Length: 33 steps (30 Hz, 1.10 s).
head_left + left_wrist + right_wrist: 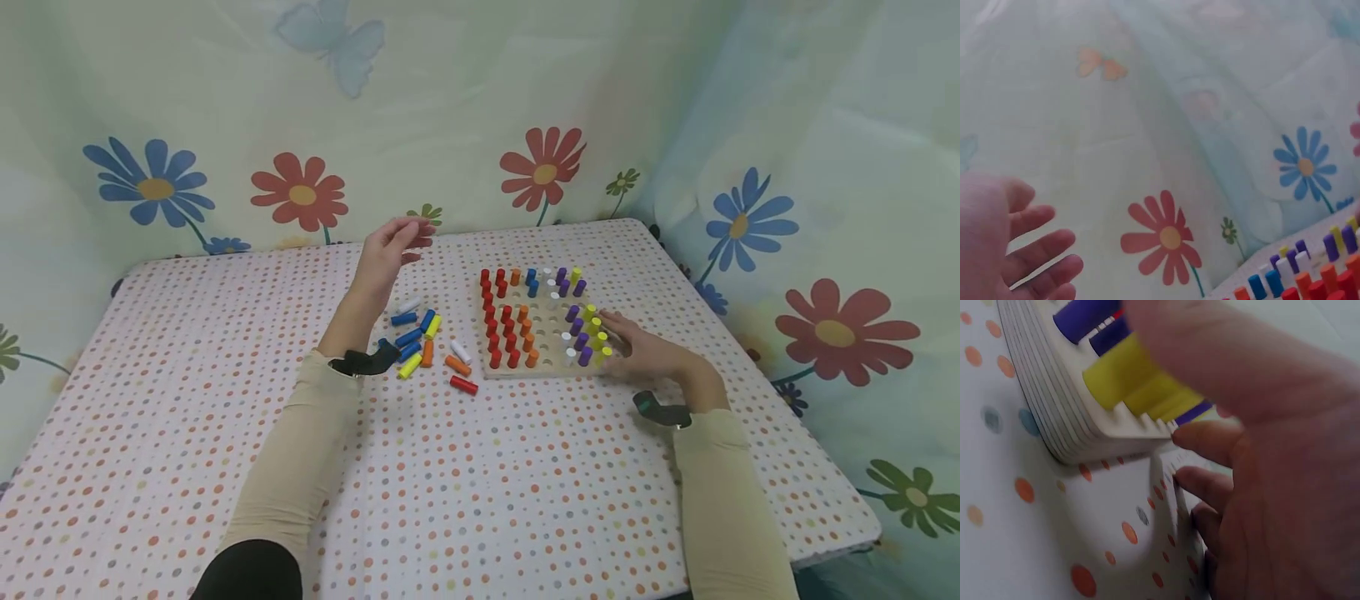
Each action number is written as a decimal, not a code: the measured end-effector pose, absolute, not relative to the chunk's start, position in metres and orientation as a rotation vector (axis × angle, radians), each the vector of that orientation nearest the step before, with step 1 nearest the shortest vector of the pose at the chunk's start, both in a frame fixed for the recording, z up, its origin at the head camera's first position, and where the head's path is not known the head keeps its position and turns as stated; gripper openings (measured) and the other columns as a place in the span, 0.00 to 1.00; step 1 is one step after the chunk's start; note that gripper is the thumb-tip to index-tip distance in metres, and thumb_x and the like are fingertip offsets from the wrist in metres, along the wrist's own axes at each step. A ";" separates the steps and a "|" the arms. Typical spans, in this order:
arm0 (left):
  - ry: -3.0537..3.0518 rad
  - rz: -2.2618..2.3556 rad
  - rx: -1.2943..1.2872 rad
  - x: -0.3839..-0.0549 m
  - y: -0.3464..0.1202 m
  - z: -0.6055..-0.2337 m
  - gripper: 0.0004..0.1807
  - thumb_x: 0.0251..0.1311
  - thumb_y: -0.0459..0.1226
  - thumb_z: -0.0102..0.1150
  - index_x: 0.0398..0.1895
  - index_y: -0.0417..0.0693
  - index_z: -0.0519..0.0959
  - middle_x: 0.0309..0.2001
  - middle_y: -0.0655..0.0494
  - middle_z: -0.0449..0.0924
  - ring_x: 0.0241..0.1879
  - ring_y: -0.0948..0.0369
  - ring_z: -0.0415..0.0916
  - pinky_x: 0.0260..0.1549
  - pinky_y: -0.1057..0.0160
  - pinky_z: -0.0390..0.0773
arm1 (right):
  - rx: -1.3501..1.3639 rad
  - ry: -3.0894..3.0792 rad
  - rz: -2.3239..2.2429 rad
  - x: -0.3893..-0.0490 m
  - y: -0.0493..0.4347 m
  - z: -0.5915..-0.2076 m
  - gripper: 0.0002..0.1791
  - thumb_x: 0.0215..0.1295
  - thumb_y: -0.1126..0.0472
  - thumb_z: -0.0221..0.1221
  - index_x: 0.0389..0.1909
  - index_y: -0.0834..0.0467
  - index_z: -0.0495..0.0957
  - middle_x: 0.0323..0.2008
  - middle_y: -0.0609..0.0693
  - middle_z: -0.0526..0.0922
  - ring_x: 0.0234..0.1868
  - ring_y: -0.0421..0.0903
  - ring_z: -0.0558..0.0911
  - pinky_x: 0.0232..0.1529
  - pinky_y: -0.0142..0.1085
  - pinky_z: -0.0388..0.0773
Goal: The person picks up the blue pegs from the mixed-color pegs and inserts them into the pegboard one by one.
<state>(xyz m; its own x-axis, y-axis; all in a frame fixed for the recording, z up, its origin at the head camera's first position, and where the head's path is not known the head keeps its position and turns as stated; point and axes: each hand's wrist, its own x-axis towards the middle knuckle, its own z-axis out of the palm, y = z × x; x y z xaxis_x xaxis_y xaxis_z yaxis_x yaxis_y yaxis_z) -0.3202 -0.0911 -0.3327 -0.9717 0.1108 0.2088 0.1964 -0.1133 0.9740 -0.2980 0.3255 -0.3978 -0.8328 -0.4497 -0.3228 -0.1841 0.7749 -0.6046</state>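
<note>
the left hand (388, 257) is hovering, its grip loose and empty; the right hand (651, 352) is resting, grip wide, at the right edge of the pegboard (553, 340), lying on the tabletop (487, 483) beside loose pegs (408, 337).

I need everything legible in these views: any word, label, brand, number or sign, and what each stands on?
None: I can read no text, number or sign in any view.
Pegs and pegboard: plain colors and bare wood, no lettering visible.
Tablecloth: dots only.
Backdrop: flowers and butterflies only.
Right-wrist device: a small greenish mark, too small to make out.
</note>
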 end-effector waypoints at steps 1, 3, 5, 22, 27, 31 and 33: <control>-1.953 -2.394 -0.337 -0.322 -0.092 -0.334 0.21 0.64 0.47 0.46 0.54 0.44 0.70 0.53 0.46 0.73 0.55 0.52 0.68 0.52 0.57 0.67 | -0.458 2.531 -0.753 -0.296 0.325 -0.397 0.54 0.51 0.43 0.61 0.71 0.53 0.38 0.70 0.59 0.31 0.69 0.62 0.32 0.60 0.65 0.36; -1.700 -2.633 -0.290 -0.326 -0.094 -0.338 0.22 0.64 0.47 0.45 0.55 0.44 0.69 0.54 0.46 0.72 0.59 0.50 0.64 0.52 0.58 0.65 | -0.441 2.567 -0.683 -0.294 0.324 -0.395 0.57 0.48 0.40 0.62 0.71 0.54 0.38 0.70 0.60 0.31 0.69 0.63 0.33 0.60 0.65 0.37; -1.424 -2.827 -0.202 -0.328 -0.096 -0.343 0.22 0.63 0.49 0.46 0.54 0.46 0.69 0.55 0.48 0.71 0.60 0.50 0.62 0.51 0.59 0.64 | -0.438 2.580 -0.657 -0.293 0.324 -0.394 0.58 0.47 0.38 0.62 0.71 0.53 0.37 0.70 0.60 0.31 0.69 0.63 0.33 0.60 0.65 0.37; -0.939 -2.888 0.380 -0.331 -0.110 -0.383 0.30 0.63 0.58 0.36 0.57 0.48 0.68 0.58 0.51 0.69 0.59 0.54 0.63 0.53 0.60 0.60 | -0.431 2.583 -0.642 -0.296 0.319 -0.389 0.59 0.46 0.37 0.62 0.71 0.51 0.37 0.70 0.60 0.30 0.69 0.63 0.34 0.61 0.65 0.38; -1.197 -2.713 0.486 -0.330 -0.111 -0.390 0.29 0.66 0.56 0.31 0.56 0.46 0.69 0.58 0.47 0.68 0.55 0.53 0.66 0.47 0.61 0.63 | -0.398 2.594 -0.633 -0.296 0.318 -0.391 0.59 0.45 0.37 0.63 0.71 0.51 0.38 0.70 0.60 0.31 0.69 0.63 0.34 0.61 0.64 0.38; -1.499 -2.577 0.604 -0.331 -0.112 -0.393 0.26 0.67 0.53 0.32 0.55 0.45 0.69 0.57 0.46 0.69 0.51 0.53 0.68 0.46 0.61 0.65 | -0.407 2.582 -0.647 -0.295 0.318 -0.393 0.59 0.44 0.37 0.63 0.71 0.52 0.38 0.70 0.61 0.31 0.69 0.64 0.35 0.62 0.63 0.38; -1.746 -2.492 0.653 -0.333 -0.111 -0.393 0.24 0.67 0.50 0.34 0.56 0.46 0.68 0.57 0.47 0.69 0.51 0.54 0.69 0.46 0.61 0.67 | -0.421 2.578 -0.658 -0.294 0.319 -0.394 0.59 0.44 0.38 0.64 0.70 0.53 0.39 0.70 0.62 0.32 0.69 0.64 0.35 0.62 0.62 0.38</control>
